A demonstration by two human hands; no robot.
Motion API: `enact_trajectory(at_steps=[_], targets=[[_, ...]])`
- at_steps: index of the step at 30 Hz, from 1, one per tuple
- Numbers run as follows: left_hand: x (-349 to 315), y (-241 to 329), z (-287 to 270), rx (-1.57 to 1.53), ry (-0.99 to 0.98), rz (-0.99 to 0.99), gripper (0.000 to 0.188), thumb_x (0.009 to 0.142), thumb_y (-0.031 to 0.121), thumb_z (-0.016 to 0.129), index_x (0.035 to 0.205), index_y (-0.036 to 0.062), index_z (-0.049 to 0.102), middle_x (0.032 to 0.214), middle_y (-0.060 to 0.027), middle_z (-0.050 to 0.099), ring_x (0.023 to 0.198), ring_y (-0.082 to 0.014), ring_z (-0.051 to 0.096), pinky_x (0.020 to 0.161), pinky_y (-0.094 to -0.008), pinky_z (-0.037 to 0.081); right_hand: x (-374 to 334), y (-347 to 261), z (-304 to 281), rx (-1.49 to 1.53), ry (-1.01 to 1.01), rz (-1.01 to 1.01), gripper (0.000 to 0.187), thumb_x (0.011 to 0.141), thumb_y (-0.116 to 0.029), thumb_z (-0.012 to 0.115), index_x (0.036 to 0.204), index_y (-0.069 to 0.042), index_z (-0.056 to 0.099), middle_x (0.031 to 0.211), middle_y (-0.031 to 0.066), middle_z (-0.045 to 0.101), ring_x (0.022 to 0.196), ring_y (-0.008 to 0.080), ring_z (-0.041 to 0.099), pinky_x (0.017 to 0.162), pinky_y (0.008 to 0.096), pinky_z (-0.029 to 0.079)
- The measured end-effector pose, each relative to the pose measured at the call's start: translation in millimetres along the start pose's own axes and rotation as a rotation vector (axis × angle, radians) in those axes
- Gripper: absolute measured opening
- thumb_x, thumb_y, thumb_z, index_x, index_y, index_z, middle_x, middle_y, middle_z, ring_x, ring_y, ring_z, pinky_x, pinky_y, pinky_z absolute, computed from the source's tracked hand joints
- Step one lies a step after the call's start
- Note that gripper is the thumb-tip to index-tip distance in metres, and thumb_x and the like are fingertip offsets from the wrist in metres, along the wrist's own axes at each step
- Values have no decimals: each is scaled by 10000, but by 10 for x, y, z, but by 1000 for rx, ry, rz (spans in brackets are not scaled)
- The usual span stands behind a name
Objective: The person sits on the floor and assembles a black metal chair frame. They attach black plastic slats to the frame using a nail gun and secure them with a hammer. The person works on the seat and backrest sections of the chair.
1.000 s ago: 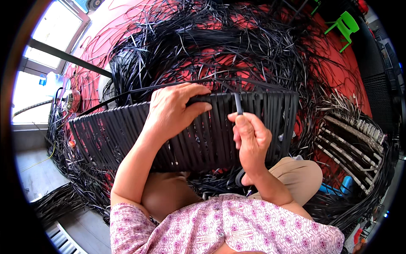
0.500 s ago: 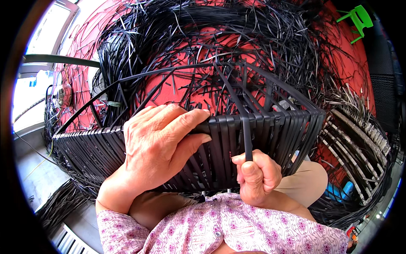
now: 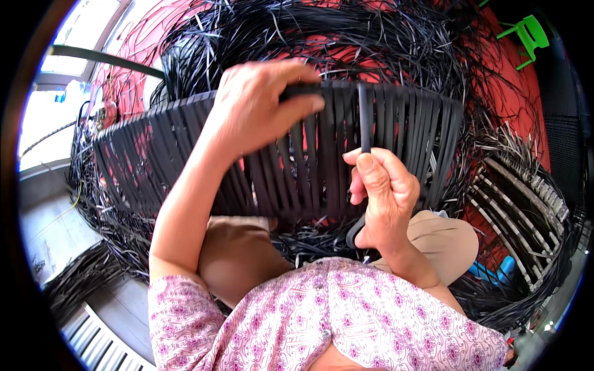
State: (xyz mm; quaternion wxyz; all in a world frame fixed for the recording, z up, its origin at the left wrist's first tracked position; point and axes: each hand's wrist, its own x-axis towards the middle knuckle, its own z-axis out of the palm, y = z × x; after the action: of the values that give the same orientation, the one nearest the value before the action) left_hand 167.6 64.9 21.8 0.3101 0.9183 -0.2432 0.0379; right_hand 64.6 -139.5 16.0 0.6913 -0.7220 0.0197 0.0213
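Note:
A black frame (image 3: 317, 157) wrapped closely with flat strips stands across my lap, its wrapped side facing me. My left hand (image 3: 253, 102) is closed over its upper rail, left of the middle, thumb on my side and fingers over the far side. A flat black strip (image 3: 364, 127) runs down from the same rail into my right hand (image 3: 385, 188), which pinches it between thumb and curled fingers in front of the panel. Part of a strip loops below that hand. The far side of the frame is hidden.
Tangled black strips (image 3: 297, 28) cover much of the red floor covering (image 3: 516, 93) beyond the frame. A green plastic chair (image 3: 530, 38) stands at the far right. On the right lies a worn slatted piece (image 3: 516, 216), and a white slatted object (image 3: 105, 340) sits at lower left.
The frame has tipped up and away, so its wrapped side shows more fully. Both hands have moved farther from my body with it, still gripping the rail and the strip.

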Motion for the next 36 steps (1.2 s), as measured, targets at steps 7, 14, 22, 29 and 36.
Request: enact_trajectory(at_steps=[7,14,22,29,36], targets=[[599,-294,-129,51,-41,-124,370,784,387,729,1037,117,723,936,-119,718,876,-274,689,782,-363,533,-416,117,-131,128,57,206,308,999,-284,556,957,-5,680,616,-17,539,511,37,453,468,195,345],[822,-53,-24,664,317,-152,317,761,355,760,955,108,716,1044,-122,663,1118,-313,569,905,-500,439,63,816,-28,348,-58,163,271,983,-256,559,953,-3,654,588,2,522,464,71,436,442,216,335],[-171,304,601,148,263,336,407,826,408,687,1089,98,697,1096,-83,629,1084,-269,581,935,-422,424,261,931,-85,279,-49,74,287,996,-280,552,939,-19,658,573,-7,501,451,57,417,428,212,326],[-111,434,624,341,204,190,590,784,503,703,1219,113,621,1096,-80,584,1106,-270,558,932,-421,396,-190,1433,-27,313,-21,154,326,993,-328,547,931,-29,661,573,0,549,419,68,447,404,224,356],[390,602,560,326,166,108,441,845,395,668,1168,97,629,1115,-125,607,1091,-331,581,873,-468,472,-519,2118,-216,306,63,300,307,987,-325,549,980,-36,653,611,0,560,466,54,474,414,197,368]])
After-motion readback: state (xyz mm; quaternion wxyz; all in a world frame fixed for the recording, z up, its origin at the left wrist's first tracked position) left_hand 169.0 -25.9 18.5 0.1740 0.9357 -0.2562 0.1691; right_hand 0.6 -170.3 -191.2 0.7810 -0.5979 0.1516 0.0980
